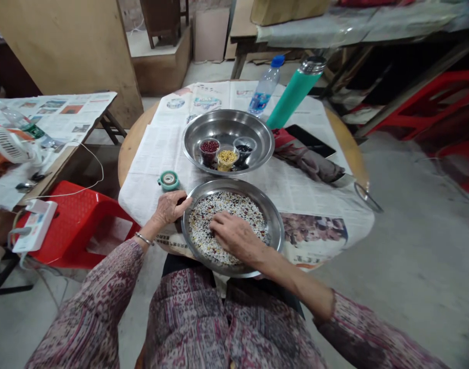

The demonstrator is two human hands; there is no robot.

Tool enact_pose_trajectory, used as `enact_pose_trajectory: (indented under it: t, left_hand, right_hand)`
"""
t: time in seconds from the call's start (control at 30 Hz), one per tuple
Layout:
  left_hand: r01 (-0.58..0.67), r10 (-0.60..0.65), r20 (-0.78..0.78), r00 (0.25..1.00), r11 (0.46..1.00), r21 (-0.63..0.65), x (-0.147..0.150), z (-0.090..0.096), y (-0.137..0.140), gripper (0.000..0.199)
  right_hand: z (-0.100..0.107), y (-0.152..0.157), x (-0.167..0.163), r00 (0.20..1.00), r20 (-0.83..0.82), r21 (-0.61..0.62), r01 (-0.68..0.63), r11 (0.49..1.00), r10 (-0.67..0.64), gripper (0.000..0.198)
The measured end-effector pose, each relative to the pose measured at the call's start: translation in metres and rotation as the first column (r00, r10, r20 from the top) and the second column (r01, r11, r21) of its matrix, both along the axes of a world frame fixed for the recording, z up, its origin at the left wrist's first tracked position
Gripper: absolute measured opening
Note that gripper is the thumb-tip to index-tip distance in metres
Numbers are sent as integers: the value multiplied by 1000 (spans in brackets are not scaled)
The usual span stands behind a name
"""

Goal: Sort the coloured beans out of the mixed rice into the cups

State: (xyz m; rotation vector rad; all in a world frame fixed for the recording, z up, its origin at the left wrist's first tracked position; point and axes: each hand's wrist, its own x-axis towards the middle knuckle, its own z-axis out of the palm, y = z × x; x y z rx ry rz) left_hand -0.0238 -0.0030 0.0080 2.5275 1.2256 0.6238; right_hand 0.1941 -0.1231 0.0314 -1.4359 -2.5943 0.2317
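Observation:
A round metal basin (277, 225) at the table's near edge holds a layer of mixed grains (204, 241), mostly white with black, yellow and dark red bits. My left hand (171, 206) grips the left rim of this basin. Over the grains is my right hand (234, 233), its fingers bent together and pointing down into them; whatever they pinch is hidden. Behind stands a second metal basin (234, 117) with three clear cups: dark red beans (209, 147), yellow grains (227, 157) and black beans (244, 147).
Newspaper (153, 148) covers the round table. A tape roll (168, 179) lies left of the basins. A water bottle (265, 84), green flask (296, 92), dark phone (310, 140) and grey-red cloth (307, 159) are at the right. A red stool (81, 220) with a power strip (35, 225) stands left.

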Motion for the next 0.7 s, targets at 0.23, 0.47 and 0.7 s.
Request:
enact_pose_trajectory:
  t: [0.23, 0.47, 0.7]
  left_hand:
    - [9, -9, 0, 1000, 1000, 0, -1, 0, 0, 35]
    - [-2, 2, 6, 1000, 1000, -6, 0, 0, 0, 35]
    - [-11, 11, 5, 1000, 999, -32, 1, 3, 0, 35]
  right_hand:
    - [4, 5, 54, 947, 38, 52, 317, 947, -319, 24]
    - [-8, -28, 46, 927, -86, -19, 366, 931, -366, 37]
    - [-21, -21, 18, 879, -396, -155, 221, 963, -266, 25]
